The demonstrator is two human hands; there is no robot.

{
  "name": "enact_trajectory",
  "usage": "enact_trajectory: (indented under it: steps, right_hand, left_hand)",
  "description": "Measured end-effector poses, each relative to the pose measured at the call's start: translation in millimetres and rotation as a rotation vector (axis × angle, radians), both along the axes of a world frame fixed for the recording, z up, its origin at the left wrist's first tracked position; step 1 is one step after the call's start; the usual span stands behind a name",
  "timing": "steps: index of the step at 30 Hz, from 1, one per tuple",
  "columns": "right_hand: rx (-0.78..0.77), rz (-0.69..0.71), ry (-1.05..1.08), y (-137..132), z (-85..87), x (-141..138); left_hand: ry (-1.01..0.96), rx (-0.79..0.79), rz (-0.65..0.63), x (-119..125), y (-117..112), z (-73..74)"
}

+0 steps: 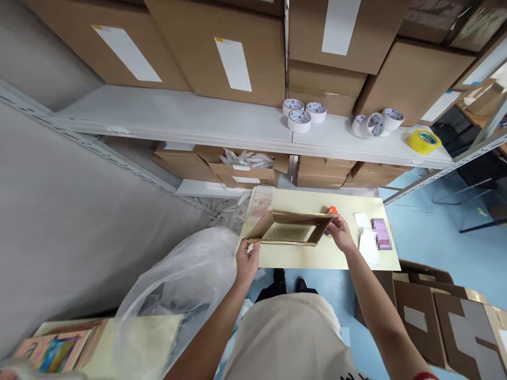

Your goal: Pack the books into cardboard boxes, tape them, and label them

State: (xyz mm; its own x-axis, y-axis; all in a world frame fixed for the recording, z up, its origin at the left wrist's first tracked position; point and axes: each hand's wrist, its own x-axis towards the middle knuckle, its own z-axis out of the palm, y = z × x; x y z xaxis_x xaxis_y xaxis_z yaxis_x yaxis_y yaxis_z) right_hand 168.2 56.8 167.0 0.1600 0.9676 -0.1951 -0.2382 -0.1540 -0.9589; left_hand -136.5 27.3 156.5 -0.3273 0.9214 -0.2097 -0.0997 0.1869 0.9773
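Note:
A small brown cardboard box (288,228), open through its middle, is held just above a pale yellow table (317,256). My left hand (247,261) grips its near left corner with closed fingers. My right hand (338,232) pinches its right end. A small orange object (331,210) lies on the table just behind my right hand. White paper slips (367,240) and a purple item (382,233) lie to the right of the box.
White shelving (198,119) carries large cardboard boxes (222,50), white tape rolls (301,113) and a yellow tape roll (424,140). A clear plastic bag (178,285) sits at my left. Flattened cardboard (439,316) lies on the blue floor at right.

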Motion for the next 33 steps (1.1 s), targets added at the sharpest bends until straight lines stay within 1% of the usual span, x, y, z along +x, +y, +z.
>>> enact_trajectory:
  steps: [2,5,7,9,11,13,15,16,18,20,22,25,27,28,29,30,33]
  right_hand:
    - [-0.032,-0.029,-0.011,9.5,-2.1,-3.3]
    - [-0.071,-0.099,-0.005,17.8,-8.0,-12.3]
    - [-0.073,-0.141,-0.025,15.8,-11.0,-18.0]
    - [-0.057,-0.133,-0.076,7.0,-11.2,-21.1]
    - [-0.076,-0.072,-0.154,-6.0,-9.2,-21.8]
    - [-0.137,0.007,-0.215,-18.2,-6.8,-21.9]
    - [-0.175,0.058,-0.228,-25.5,-5.5,-22.3]
    - [-0.174,0.079,-0.221,-26.8,-5.2,-22.3]
    - [-0.152,0.13,-0.216,-26.1,-4.8,-20.8]
    - [-0.126,0.209,-0.269,-23.7,-3.4,-15.2]
    - [-0.083,0.326,-0.361,-22.7,-0.6,-5.1]
    - [0.007,0.545,-0.448,-24.7,3.5,13.8]
    - [0.049,0.631,-0.471,-26.1,2.2,23.9]
    - [0.061,0.628,-0.488,-26.1,-0.5,27.1]
    - [0.062,0.589,-0.511,-25.4,-4.6,28.6]
    - [0.048,0.519,-0.534,-23.9,-10.0,28.6]
    - [-0.042,0.276,-0.55,-14.5,-27.8,22.1]
  left_hand:
    - [-0.034,-0.018,-0.034,2.6,2.2,-6.0]
    - [-0.071,-0.086,-0.108,6.9,3.8,-14.0]
    - [-0.018,-0.094,-0.149,6.6,5.5,-18.7]
    - [0.094,-0.009,-0.182,2.6,8.9,-22.3]
    - [0.244,0.144,-0.249,-3.7,13.6,-24.3]
    - [0.399,0.299,-0.364,-9.5,18.4,-24.8]
    - [0.527,0.41,-0.462,-12.5,21.6,-24.6]
    - [0.572,0.447,-0.491,-12.5,22.3,-24.6]
    - [0.632,0.491,-0.531,-10.3,22.2,-25.2]
    - [0.674,0.514,-0.579,-6.7,21.8,-26.2]
    - [0.712,0.513,-0.628,-4.0,23.1,-26.6]
    - [0.741,0.479,-0.671,-3.6,29.5,-24.4]
    - [0.727,0.436,-0.663,-4.4,34.4,-22.7]
    - [0.711,0.404,-0.635,-4.5,36.3,-22.6]
    - [0.689,0.363,-0.589,-4.1,37.5,-23.4]
    - [0.662,0.319,-0.527,-3.3,37.9,-25.2]
    - [0.583,0.23,-0.309,1.5,35.5,-37.7]
